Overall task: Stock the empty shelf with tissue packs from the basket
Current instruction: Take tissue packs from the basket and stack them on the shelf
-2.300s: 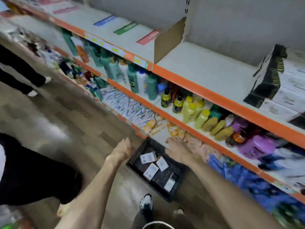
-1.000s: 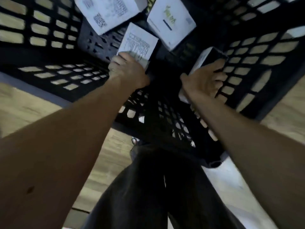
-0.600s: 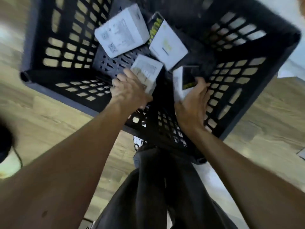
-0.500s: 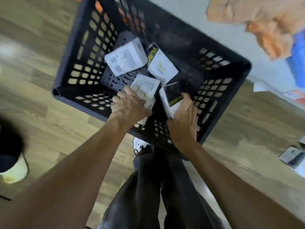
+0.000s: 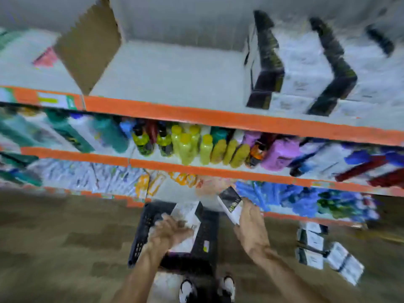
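**A:** Nearest first; what have the grips got?

**B:** The left grip (image 5: 169,234) is clenched round a white pack (image 5: 187,214), fingers curled over its near end; the right grip (image 5: 251,226) grasps a black-faced pack (image 5: 230,201), which tilts up and away from it.

**A:** And under them?

**B:** The basket (image 5: 141,235) sits on the floor (image 5: 65,237) right beneath the left grip, its far side just left of the right grip; two shoes (image 5: 187,289) show nearer than both.

**A:** Beside the right grip?

**B:** Out to its right, loose packs (image 5: 317,252) lie on the floor, well apart from the basket.

**A:** Farther on?

**B:** Just beyond the right grip, blurred blue packets (image 5: 284,195); above those, bottles (image 5: 190,145) in a row; farthest, the top shelf (image 5: 170,71), with a cardboard divider (image 5: 89,49) up-left of the left grip and stacked packs (image 5: 303,68) up-right of the right grip; bare board lies between the two.
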Motion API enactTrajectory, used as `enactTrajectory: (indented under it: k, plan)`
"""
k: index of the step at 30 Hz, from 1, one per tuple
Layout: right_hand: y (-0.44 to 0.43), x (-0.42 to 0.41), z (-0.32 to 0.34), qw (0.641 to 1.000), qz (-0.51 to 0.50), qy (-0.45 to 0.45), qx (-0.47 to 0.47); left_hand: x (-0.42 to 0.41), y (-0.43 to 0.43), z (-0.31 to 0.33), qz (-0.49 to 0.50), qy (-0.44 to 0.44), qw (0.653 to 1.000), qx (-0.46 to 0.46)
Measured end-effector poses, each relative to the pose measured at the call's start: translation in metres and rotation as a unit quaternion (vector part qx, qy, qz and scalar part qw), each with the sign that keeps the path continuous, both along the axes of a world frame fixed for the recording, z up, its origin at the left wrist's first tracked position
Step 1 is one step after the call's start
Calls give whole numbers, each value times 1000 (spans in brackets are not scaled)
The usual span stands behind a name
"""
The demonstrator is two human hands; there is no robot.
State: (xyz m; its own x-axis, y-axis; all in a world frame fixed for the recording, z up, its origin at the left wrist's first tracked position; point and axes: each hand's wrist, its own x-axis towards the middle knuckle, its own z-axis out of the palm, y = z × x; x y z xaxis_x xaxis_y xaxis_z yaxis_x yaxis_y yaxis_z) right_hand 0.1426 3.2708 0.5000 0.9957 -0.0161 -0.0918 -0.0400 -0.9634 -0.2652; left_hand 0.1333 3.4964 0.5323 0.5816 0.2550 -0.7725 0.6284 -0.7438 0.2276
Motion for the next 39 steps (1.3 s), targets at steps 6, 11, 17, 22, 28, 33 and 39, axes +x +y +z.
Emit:
enactTrajectory:
  k: [6, 11, 17, 22, 28, 33, 39]
  plan:
    - [-70, 21, 120, 999, -43, -27, 11, 47, -77, 139, -94, -66, 992, -43]
    - [-137, 13, 173, 996, -48, -64, 49, 65, -147, 187, -177, -138, 974, -9]
    - [-243, -12, 215, 991, -54, -117, 40, 66, -241, 227, -231, -174, 957, 8]
    - [-331, -35, 226, 986, -82, -142, 37, 57, -318, 245, -224, -191, 953, -69]
    - [-410, -47, 224, 974, -122, -175, 77, 60, -380, 252, -209, -222, 945, -121]
    - [-450, -24, 227, 967, -126, -211, 64, 86, -426, 265, -242, -229, 929, -160]
    - [-493, 32, 228, 954, -160, -238, 88, 147, -475, 258, -254, -248, 916, -186]
